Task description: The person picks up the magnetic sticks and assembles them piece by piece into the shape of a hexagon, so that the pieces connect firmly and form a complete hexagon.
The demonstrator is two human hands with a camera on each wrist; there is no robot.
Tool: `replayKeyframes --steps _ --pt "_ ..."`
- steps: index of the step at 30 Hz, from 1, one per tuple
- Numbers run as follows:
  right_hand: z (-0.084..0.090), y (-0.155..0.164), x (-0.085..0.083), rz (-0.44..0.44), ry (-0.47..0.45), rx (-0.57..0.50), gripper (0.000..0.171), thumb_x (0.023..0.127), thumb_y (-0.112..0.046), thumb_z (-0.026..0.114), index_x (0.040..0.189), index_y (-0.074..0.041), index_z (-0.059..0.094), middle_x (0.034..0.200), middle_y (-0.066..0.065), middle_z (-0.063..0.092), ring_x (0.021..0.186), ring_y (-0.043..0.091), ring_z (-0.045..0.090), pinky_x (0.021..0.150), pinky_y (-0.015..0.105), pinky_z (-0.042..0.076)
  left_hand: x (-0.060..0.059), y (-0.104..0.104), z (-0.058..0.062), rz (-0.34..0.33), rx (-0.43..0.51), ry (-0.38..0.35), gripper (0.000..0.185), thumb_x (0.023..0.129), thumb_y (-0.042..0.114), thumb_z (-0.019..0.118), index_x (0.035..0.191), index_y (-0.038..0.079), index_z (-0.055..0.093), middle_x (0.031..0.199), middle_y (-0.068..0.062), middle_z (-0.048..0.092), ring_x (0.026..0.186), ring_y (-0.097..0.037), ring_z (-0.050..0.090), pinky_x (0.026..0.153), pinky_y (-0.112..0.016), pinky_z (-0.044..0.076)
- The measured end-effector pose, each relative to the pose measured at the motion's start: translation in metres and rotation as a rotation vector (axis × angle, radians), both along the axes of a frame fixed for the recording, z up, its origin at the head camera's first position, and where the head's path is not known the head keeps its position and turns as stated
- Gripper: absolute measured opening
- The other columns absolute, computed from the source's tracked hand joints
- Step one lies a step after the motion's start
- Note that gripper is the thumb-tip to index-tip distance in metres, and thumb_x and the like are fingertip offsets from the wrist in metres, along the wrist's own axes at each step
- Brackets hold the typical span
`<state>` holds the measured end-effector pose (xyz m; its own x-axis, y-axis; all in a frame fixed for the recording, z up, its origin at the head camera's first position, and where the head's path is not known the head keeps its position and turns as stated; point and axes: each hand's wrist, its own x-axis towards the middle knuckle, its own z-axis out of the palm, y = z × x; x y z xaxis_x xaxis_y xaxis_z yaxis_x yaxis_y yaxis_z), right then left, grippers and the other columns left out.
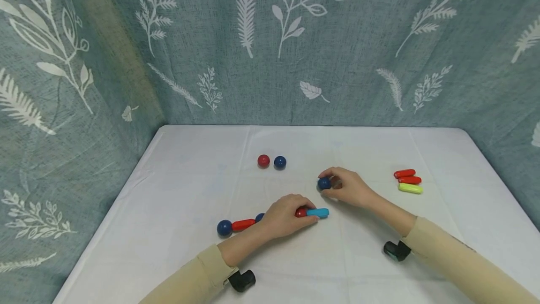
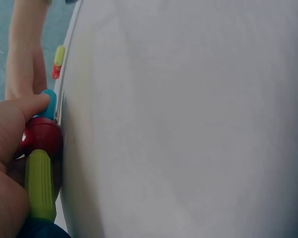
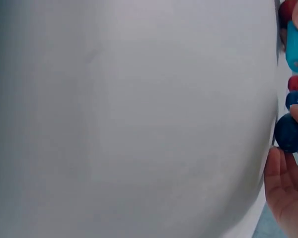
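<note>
A chain of balls and rods lies on the white table under my left hand (image 1: pixel 284 217). From its left end run a blue ball (image 1: pixel 224 228), a red rod (image 1: pixel 243 224) and a second blue ball (image 1: pixel 259 217), partly hidden. The left wrist view shows a green rod (image 2: pixel 39 183) joining on to a red ball (image 2: pixel 42 135), then a light blue rod (image 1: pixel 318 213) at the right end. My left thumb and fingers grip the chain around the red ball and light blue rod. My right hand (image 1: pixel 350 187) pinches a loose blue ball (image 1: pixel 324 183), just beyond the light blue rod's free end.
Farther back on the table (image 1: pixel 190 168) sit a loose red ball (image 1: pixel 263 161) and a blue ball (image 1: pixel 280 163) side by side. To the right lie two red rods (image 1: pixel 405 173) and a yellow-green rod (image 1: pixel 410 188). Patterned cloth (image 1: pixel 270 83) hangs behind the table's far edge.
</note>
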<state>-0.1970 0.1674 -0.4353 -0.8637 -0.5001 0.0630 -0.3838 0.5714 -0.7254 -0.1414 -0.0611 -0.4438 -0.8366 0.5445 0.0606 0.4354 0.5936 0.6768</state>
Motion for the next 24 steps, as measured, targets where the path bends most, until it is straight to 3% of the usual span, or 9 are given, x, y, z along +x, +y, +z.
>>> replayKeyframes --steps 12,24 --pt "-0.005 0.015 0.030 0.073 -0.048 -0.019 0.037 0.085 -0.013 0.076 0.119 -0.009 0.062 0.109 0.002 0.064 0.091 0.014 0.059 0.077 0.028 0.052 -0.003 -0.010 0.001 0.031 0.010 0.003 0.022 0.089 0.032 0.072 0.105 0.016 0.072 0.096 0.006 0.066 0.085 -0.010 0.054 0.075 -0.022 0.046" --pt "-0.004 0.011 0.039 0.108 -0.054 -0.060 0.036 0.085 -0.012 0.076 0.118 -0.007 0.062 0.104 0.000 0.065 0.090 0.013 0.060 0.076 0.027 0.052 -0.004 -0.010 0.000 0.025 0.023 0.017 0.023 0.090 0.031 0.071 0.105 0.015 0.072 0.096 0.006 0.065 0.084 -0.010 0.054 0.074 -0.022 0.046"
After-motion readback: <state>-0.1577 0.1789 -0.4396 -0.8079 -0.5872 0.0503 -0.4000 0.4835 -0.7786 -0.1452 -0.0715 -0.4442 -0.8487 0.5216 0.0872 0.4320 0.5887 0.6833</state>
